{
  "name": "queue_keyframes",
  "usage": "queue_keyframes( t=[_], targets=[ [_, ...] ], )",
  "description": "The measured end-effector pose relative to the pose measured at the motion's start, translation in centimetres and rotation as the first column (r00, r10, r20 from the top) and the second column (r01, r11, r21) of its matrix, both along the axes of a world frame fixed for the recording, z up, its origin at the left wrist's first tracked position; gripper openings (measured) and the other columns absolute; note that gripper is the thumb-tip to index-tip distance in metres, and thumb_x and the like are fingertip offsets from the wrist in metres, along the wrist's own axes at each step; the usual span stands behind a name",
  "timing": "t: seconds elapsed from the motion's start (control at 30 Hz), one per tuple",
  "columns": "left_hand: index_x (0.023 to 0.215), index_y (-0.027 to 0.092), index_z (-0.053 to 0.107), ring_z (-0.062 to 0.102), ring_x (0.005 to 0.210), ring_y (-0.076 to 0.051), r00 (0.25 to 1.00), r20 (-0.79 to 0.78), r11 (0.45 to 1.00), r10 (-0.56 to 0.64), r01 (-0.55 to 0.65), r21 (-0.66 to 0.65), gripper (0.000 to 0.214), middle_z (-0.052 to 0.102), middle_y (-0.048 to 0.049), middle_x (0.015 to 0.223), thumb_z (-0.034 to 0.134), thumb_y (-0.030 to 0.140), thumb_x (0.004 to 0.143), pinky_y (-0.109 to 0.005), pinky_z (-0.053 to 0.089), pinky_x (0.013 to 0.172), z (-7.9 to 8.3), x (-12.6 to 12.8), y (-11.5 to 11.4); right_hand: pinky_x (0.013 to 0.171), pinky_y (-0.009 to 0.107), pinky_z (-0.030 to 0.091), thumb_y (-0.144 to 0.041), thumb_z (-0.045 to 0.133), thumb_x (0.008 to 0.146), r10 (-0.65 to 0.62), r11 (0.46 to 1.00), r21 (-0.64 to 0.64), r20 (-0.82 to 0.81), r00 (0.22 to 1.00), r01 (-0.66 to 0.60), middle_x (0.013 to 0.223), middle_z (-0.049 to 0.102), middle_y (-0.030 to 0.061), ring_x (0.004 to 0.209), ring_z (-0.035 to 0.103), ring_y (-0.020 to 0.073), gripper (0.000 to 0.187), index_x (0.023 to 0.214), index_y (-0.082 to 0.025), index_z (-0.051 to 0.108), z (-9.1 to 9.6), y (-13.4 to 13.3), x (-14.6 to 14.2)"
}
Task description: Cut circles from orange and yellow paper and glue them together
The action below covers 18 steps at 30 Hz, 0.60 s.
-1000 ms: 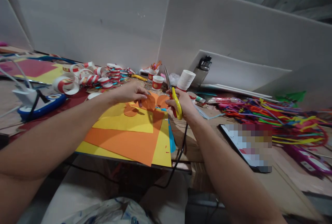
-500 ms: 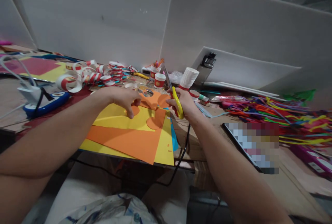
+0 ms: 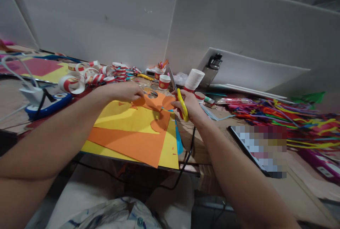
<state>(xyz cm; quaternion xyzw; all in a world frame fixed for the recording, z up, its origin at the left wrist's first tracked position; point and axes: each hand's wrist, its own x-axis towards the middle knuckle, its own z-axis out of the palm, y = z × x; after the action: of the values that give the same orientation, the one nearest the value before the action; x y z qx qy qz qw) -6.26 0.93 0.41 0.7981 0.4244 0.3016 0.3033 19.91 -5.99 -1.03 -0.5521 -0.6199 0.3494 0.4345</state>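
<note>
My right hand grips a pair of scissors by the yellow handles, with the blades pointing up and away from me. Curled fingers of my left hand pinch at the left end of a cut piece of orange paper with a round hole in it; the thumb is mostly hidden. Below lie yellow sheets and a larger orange sheet. One orange paper circle rests on the yellow.
Paper cups and a cup stack stand behind my hands. Red-and-white paper rings and a blue power strip are on the left. Bright pipe cleaners, a phone and a bottle are on the right.
My left hand has drawn its thumb and fingers together and moved slightly up, away from the yellow sheet. An orange circle beneath it no longer shows there. The right hand stays nearly still.
</note>
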Motion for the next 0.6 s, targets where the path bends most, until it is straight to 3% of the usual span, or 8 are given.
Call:
queue_keyframes(
  t=[0.07,0.17,0.27,0.37,0.43,0.5,0.6],
  targets=[
    [0.064,0.021,0.075,0.057,0.055,-0.015,0.998,-0.061,0.995,-0.010,0.004,-0.097,0.019,0.067,-0.0031,0.067,0.070,0.004,0.060,-0.021,0.036,0.053,0.4,0.4,-0.3,0.042,0.020,0.036,-0.012,0.065,0.063,-0.004,1.000,0.009,0.000,1.000,0.004,0.063,0.059,-0.0058,0.044,0.050,0.0078,0.041,0.103,-0.015,0.064,0.0,0.0,0.0],
    [0.072,0.018,0.077,0.058,0.049,-0.014,0.998,0.057,0.973,0.027,-0.014,-0.230,0.014,0.063,-0.0024,0.065,0.073,0.006,0.066,-0.021,0.038,0.051,0.8,1.4,-1.6,0.041,0.019,0.035,-0.011,0.067,0.063,-0.016,1.000,0.004,-0.009,1.000,0.016,0.062,0.057,-0.0066,0.043,0.048,0.0070,0.041,0.104,-0.015,0.064,0.1,0.1,-0.1],
    [0.084,0.016,0.078,0.057,0.047,-0.013,0.986,0.080,0.940,-0.143,0.161,-0.300,0.013,0.060,-0.0006,0.060,0.076,0.017,0.071,-0.022,0.042,0.051,0.7,2.5,-3.2,0.039,0.019,0.035,-0.011,0.068,0.064,-0.040,0.999,-0.011,-0.024,0.999,0.040,0.061,0.056,-0.0074,0.041,0.047,0.0068,0.042,0.105,-0.015,0.064,0.2,0.1,-0.1],
    [0.091,0.016,0.078,0.062,0.056,-0.014,0.933,-0.048,0.889,-0.357,0.323,-0.326,0.020,0.067,-0.0030,0.067,0.073,0.029,0.077,-0.024,0.045,0.056,-0.1,3.6,-4.3,0.039,0.019,0.038,-0.010,0.069,0.064,-0.059,0.998,-0.019,-0.033,0.998,0.058,0.059,0.055,-0.0081,0.040,0.048,0.0071,0.043,0.106,-0.015,0.063,0.4,0.0,-0.1],
    [0.093,0.017,0.079,0.066,0.066,-0.016,0.889,-0.147,0.880,-0.434,0.384,-0.278,0.023,0.073,-0.0054,0.079,0.071,0.033,0.078,-0.024,0.046,0.061,-0.6,4.1,-4.4,0.040,0.019,0.039,-0.009,0.069,0.064,-0.062,0.998,-0.029,-0.033,0.998,0.061,0.058,0.055,-0.0082,0.040,0.049,0.0074,0.043,0.106,-0.015,0.063,0.5,-0.1,-0.1],
    [0.094,0.019,0.080,0.067,0.079,-0.018,0.879,-0.216,0.904,-0.424,0.397,-0.160,0.026,0.076,-0.0069,0.092,0.073,0.036,0.076,-0.025,0.047,0.069,-1.0,4.2,-3.9,0.039,0.019,0.038,-0.010,0.070,0.065,-0.062,0.998,-0.028,-0.029,0.998,0.062,0.058,0.056,-0.0078,0.040,0.049,0.0078,0.041,0.105,-0.016,0.063,0.5,-0.2,-0.2],
    [0.101,0.021,0.080,0.067,0.087,-0.020,0.949,-0.222,0.973,-0.223,0.231,0.010,0.032,0.077,-0.0071,0.099,0.065,0.042,0.082,-0.026,0.046,0.076,-1.0,3.4,-2.3,0.038,0.019,0.037,-0.011,0.071,0.065,-0.068,0.998,-0.010,-0.027,0.997,0.067,0.059,0.057,-0.0072,0.040,0.049,0.0080,0.039,0.103,-0.016,0.062,0.4,-0.1,-0.2]
  ],
)
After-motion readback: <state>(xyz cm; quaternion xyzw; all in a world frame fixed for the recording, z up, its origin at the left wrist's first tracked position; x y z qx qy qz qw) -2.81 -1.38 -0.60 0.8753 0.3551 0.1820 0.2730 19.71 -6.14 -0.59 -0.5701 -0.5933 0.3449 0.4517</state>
